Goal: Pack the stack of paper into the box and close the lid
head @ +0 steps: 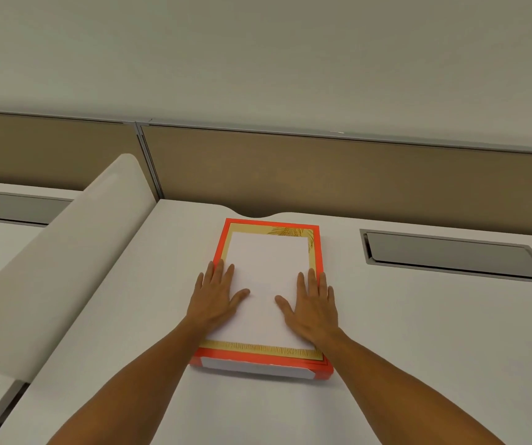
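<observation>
Item inspected: an orange box [262, 367] with a gold inner border, lying flat on the white bench [419, 332] at centre frame, its far end close to the notch in the bench's rear edge. A white rectangle [268, 284] fills the area inside the gold border. Whether this is the top sheet of the paper stack seated in an open box, or a white panel printed on a closed lid, cannot be determined from this view; no separate lid is visible anywhere on the bench.

Hands: both lie flat, palms down, fingers spread. The left hand [215, 297] rests at the left edge of the white area, fingertips reaching the orange rim. The right hand [313, 303] rests at the right edge. Neither is pinching or gripping anything.

Assessment: the step in hand appears to be pressing down, either settling the paper level in the box or seating the lid. If it is the former, the next move calls for locating the lid, aligning its corners to the rim and pressing evenly

Also noted: a metal cable hatch [451, 256] at right of frame, well apart from the box
</observation>
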`<move>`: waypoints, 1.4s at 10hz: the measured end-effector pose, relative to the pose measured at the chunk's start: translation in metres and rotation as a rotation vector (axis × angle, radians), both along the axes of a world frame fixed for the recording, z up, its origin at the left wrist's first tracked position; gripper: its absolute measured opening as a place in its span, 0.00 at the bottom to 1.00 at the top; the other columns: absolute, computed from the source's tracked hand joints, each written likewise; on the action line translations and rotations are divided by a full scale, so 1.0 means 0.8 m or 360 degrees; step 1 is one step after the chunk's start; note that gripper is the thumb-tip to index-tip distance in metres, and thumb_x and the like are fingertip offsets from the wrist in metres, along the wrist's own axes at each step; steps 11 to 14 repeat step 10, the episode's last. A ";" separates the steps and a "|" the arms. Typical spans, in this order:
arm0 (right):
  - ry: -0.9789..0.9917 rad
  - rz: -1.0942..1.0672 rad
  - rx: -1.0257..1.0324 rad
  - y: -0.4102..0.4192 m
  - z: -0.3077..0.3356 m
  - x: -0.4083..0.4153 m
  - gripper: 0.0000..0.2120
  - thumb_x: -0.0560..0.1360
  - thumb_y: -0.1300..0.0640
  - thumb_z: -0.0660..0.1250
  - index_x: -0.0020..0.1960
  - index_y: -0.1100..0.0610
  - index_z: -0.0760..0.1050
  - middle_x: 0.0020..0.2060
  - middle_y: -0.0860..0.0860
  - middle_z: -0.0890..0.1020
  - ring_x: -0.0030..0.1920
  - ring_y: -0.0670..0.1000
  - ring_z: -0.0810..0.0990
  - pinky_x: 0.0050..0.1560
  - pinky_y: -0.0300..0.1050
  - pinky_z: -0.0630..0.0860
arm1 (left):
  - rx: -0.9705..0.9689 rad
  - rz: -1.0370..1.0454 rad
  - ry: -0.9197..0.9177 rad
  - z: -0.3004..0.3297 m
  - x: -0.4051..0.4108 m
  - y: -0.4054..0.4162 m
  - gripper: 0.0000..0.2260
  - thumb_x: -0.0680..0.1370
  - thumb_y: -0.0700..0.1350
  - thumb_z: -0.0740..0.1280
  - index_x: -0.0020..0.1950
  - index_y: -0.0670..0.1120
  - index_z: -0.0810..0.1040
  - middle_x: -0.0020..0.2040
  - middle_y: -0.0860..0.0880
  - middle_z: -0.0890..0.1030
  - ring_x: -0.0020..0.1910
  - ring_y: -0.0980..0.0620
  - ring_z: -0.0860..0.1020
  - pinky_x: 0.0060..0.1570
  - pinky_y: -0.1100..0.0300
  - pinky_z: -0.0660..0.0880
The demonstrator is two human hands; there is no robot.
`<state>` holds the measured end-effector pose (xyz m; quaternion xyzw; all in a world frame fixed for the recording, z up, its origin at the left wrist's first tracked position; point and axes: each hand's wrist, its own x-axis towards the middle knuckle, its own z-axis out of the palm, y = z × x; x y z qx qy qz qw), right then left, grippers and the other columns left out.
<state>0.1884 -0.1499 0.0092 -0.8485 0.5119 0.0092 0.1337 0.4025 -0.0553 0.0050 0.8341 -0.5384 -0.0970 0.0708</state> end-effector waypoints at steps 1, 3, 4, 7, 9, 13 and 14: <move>-0.0002 -0.0016 -0.0028 0.001 -0.003 0.001 0.46 0.73 0.25 0.41 0.81 0.52 0.42 0.81 0.53 0.43 0.80 0.59 0.40 0.78 0.60 0.44 | -0.0004 0.0000 -0.0030 -0.008 0.000 -0.001 0.42 0.71 0.73 0.38 0.80 0.51 0.45 0.81 0.48 0.44 0.79 0.46 0.42 0.76 0.47 0.43; 0.0017 -0.0018 -0.0056 0.003 -0.006 0.001 0.45 0.72 0.25 0.41 0.81 0.51 0.42 0.81 0.53 0.43 0.80 0.59 0.40 0.78 0.62 0.47 | -0.0034 0.0000 -0.0080 -0.018 -0.001 0.000 0.41 0.72 0.73 0.37 0.80 0.52 0.45 0.81 0.49 0.43 0.79 0.47 0.42 0.75 0.48 0.44; 0.0019 -0.0032 -0.0086 0.006 -0.008 0.002 0.45 0.73 0.26 0.41 0.81 0.51 0.42 0.81 0.53 0.42 0.80 0.58 0.39 0.77 0.62 0.47 | -0.0061 0.0005 -0.0112 -0.019 -0.001 0.001 0.40 0.72 0.73 0.36 0.80 0.52 0.46 0.81 0.49 0.44 0.79 0.46 0.43 0.76 0.46 0.47; 0.0056 -0.0021 0.0053 0.006 -0.001 0.001 0.45 0.73 0.26 0.42 0.81 0.52 0.39 0.80 0.53 0.38 0.79 0.58 0.34 0.77 0.64 0.48 | 0.0093 -0.0011 -0.0207 -0.012 -0.005 0.000 0.40 0.72 0.71 0.35 0.80 0.51 0.42 0.81 0.47 0.41 0.79 0.45 0.40 0.77 0.41 0.44; 0.0215 0.0121 0.0340 -0.013 0.024 -0.009 0.45 0.75 0.28 0.48 0.81 0.53 0.37 0.79 0.54 0.34 0.78 0.58 0.31 0.76 0.65 0.53 | 0.0281 -0.0031 -0.0215 0.019 -0.018 -0.005 0.39 0.75 0.70 0.42 0.80 0.48 0.44 0.81 0.45 0.44 0.79 0.43 0.43 0.76 0.41 0.44; 0.0154 0.0101 0.0281 -0.017 0.053 -0.026 0.42 0.77 0.32 0.53 0.81 0.54 0.42 0.81 0.54 0.43 0.80 0.59 0.42 0.76 0.64 0.54 | 0.0266 -0.0068 -0.0273 0.042 -0.044 -0.008 0.40 0.75 0.71 0.43 0.80 0.48 0.48 0.81 0.46 0.48 0.79 0.42 0.46 0.76 0.42 0.45; 0.0154 0.0101 0.0281 -0.017 0.053 -0.026 0.42 0.77 0.32 0.53 0.81 0.54 0.42 0.81 0.54 0.43 0.80 0.59 0.42 0.76 0.64 0.54 | 0.0266 -0.0068 -0.0273 0.042 -0.044 -0.008 0.40 0.75 0.71 0.43 0.80 0.48 0.48 0.81 0.46 0.48 0.79 0.42 0.46 0.76 0.42 0.45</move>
